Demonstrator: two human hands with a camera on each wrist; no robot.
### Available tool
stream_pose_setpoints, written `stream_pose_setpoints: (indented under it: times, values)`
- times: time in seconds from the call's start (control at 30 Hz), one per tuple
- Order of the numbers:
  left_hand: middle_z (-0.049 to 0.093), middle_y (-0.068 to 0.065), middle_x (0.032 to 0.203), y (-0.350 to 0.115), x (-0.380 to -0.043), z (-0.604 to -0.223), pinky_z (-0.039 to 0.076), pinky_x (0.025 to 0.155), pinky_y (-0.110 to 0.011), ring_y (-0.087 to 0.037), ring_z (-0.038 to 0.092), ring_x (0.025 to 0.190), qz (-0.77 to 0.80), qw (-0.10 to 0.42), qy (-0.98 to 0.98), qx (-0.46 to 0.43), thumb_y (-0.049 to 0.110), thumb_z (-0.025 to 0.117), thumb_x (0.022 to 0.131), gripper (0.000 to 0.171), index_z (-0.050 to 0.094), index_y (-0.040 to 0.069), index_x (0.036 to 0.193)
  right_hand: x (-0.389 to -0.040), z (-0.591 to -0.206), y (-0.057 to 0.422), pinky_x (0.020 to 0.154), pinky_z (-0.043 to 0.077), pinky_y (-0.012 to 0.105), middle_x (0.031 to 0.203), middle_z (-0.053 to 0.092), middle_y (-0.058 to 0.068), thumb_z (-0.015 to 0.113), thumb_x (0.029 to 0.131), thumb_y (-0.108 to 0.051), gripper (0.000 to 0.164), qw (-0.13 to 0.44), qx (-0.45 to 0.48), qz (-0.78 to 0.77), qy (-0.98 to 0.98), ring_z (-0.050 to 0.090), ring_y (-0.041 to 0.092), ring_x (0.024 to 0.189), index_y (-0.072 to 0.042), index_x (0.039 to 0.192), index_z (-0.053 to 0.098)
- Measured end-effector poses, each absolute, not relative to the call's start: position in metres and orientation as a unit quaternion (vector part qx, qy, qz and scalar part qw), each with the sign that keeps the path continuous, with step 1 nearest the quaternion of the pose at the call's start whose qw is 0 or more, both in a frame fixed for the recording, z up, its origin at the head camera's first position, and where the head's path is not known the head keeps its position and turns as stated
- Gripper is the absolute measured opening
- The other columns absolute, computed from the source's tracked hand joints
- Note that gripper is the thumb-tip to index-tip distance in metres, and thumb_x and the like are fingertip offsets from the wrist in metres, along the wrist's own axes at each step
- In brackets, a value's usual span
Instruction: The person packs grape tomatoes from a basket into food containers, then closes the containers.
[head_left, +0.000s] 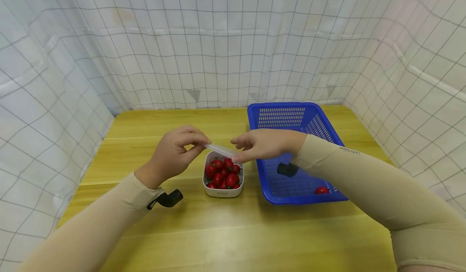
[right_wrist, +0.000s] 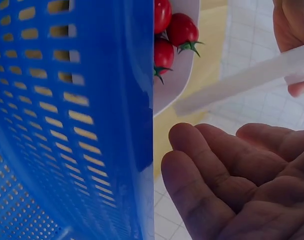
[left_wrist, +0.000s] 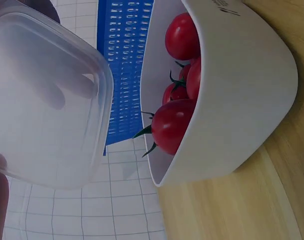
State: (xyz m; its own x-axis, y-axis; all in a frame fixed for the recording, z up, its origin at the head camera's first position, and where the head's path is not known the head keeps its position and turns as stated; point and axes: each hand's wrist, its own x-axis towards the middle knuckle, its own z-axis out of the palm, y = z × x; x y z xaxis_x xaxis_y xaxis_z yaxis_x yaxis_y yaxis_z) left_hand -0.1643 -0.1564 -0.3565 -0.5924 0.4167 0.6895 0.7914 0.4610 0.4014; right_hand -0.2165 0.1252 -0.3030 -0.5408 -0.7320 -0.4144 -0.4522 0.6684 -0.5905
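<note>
My left hand (head_left: pixel 178 148) pinches a translucent plastic lid (head_left: pixel 221 150) by its left edge, between thumb and fingers. The lid is tilted above a white square container (head_left: pixel 223 193) of small red tomatoes (head_left: pixel 231 180) with green stems. At the lid's other end is my right hand (head_left: pixel 267 143), its thumb tip overlapping the lid's edge in the head view. The right wrist view shows the right fingers (right_wrist: pixel 191 185) loosely bent, palm facing up in that picture, with nothing in them. Through the lid (left_wrist: pixel 57 135), blurred finger shapes show in the left wrist view.
A blue plastic basket (head_left: pixel 267 187) with slotted sides stands right of the container, under my right forearm. One red tomato (head_left: pixel 322 190) lies in it. The yellow wooden table (head_left: pixel 218 239) is backed by a white checked curtain (head_left: pixel 225 61).
</note>
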Motion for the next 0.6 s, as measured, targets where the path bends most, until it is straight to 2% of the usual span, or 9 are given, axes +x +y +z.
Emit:
stream_pose_setpoints:
  times: [0.27,0.5,0.6]
  values:
    - [0.077,-0.007,0.097,-0.155,-0.157,-0.36,0.056,0.077,-0.014,-0.023,0.075,0.087,-0.382,0.296,-0.785,-0.388,-0.013,0.081,0.079,0.023,0.08,0.006,0.092,-0.215,-0.304,0.123,0.122,0.041,0.047,0.163,0.048,0.011,0.064,0.098,-0.059,0.091,0.326,-0.348,-0.197,0.857,0.049,0.028,0.148,-0.01,0.166,0.031]
    - [0.077,-0.008,0.098,-0.156,-0.152,-0.359,0.056,0.077,-0.013,-0.025,0.076,0.089,-0.386,0.294,-0.779,-0.397,-0.014,0.082,0.078,0.024,0.079,0.005,0.091,-0.216,-0.307,0.123,0.12,0.044,0.045,0.163,0.047,0.009,0.068,0.096,-0.054,0.093,0.346,-0.345,-0.231,0.841,0.053,0.026,0.144,-0.007,0.166,0.03]
    - [0.077,-0.006,0.099,-0.157,-0.15,-0.359,0.057,0.084,-0.014,-0.023,0.076,0.09,-0.374,0.283,-0.789,-0.396,-0.012,0.082,0.078,0.023,0.078,0.007,0.091,-0.216,-0.308,0.123,0.121,0.043,0.046,0.163,0.047,0.01,0.072,0.093,-0.055,0.096,0.344,-0.34,-0.234,0.843,0.052,0.027,0.145,-0.008,0.166,0.031]
